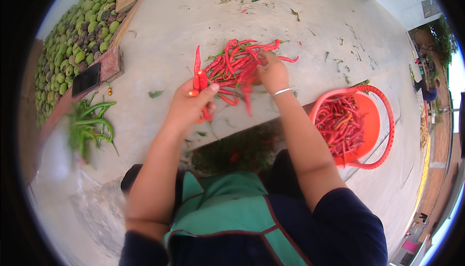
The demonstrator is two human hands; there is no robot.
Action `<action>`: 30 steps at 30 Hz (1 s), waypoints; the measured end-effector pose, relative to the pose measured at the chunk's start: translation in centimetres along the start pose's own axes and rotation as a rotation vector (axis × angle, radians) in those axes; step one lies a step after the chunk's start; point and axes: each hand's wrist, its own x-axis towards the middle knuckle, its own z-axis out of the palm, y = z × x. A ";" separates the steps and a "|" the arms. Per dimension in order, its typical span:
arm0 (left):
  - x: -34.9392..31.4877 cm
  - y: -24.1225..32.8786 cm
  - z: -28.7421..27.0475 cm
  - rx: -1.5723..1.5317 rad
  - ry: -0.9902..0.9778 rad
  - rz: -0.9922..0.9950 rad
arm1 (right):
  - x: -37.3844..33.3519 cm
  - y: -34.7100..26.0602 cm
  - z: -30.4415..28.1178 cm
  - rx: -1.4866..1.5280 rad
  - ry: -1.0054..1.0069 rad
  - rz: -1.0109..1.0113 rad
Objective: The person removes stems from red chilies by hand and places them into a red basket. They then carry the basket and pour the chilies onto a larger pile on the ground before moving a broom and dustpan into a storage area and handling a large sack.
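Observation:
My left hand (193, 100) is closed around several red chili peppers (197, 61) that stick out above and below the fingers. In front of me a loose heap of red chili peppers (237, 62), some with green stems, lies on the concrete. My right hand (274, 75), with a pale bracelet on its wrist, is at the heap's right side, its fingers bent and closed on a red chili pepper (248, 91) smeared by motion. The fingertips are partly lost among the peppers.
A red bucket (375, 125) with a braided handle, part full of red chilies, stands at right. Green chilies (92, 123) lie at left, near a dark phone (86, 80) on a ledge. Beyond is a pile of green-husked fruits (72, 48). A dark opening (237, 152) lies before my knees.

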 end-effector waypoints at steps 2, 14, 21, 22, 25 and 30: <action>0.6 -0.6 -0.2 -0.068 -0.016 -0.022 | 0.0 -1.6 -1.0 0.196 -0.081 0.082; 0.5 -1.1 3.5 -0.213 -0.045 -0.047 | -7.1 -8.9 -5.0 0.707 -0.207 -0.002; -1.7 -2.4 4.3 -0.197 -0.235 -0.047 | -7.0 -7.8 -7.1 0.925 -0.359 0.154; -2.0 -2.4 4.2 -0.210 -0.263 -0.067 | -7.2 -7.8 -7.2 0.933 -0.352 0.148; -2.4 -2.5 4.0 -0.231 -0.316 -0.101 | -7.6 -8.7 -8.1 1.072 -0.350 0.275; -2.6 -1.0 1.8 0.507 -0.319 0.169 | -7.7 -7.4 -9.0 0.897 -0.574 0.127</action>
